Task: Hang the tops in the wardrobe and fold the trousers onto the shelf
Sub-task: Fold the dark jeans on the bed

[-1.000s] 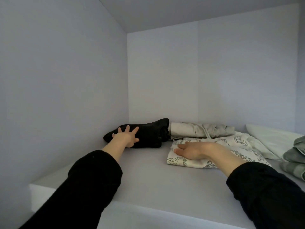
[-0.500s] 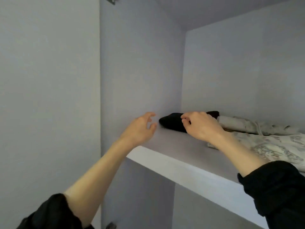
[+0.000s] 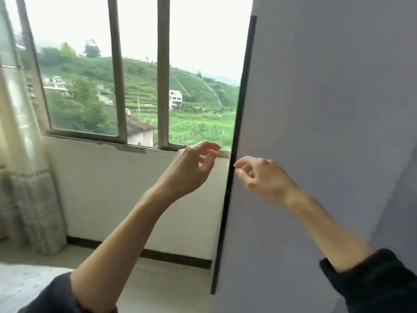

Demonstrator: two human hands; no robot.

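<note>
My left hand [image 3: 194,168] hangs in the air in front of the wall under the window, fingers loosely curled and holding nothing. My right hand [image 3: 261,177] is raised to its right, in front of the grey wardrobe panel [image 3: 327,109], fingers also loosely curled and empty. Both hands are clear of the panel's dark front edge [image 3: 234,141]. The shelf and the folded clothes are out of view. No tops or trousers show.
A barred window [image 3: 140,71] fills the upper left, with a white wall [image 3: 108,188] beneath it. A pale curtain [image 3: 20,154] hangs at the far left. Light floor [image 3: 158,279] runs along the bottom.
My view has swung left from the wardrobe shelf to the window. Both hands have come off the folded clothes and away from the shelf, and now hang empty in the air.
</note>
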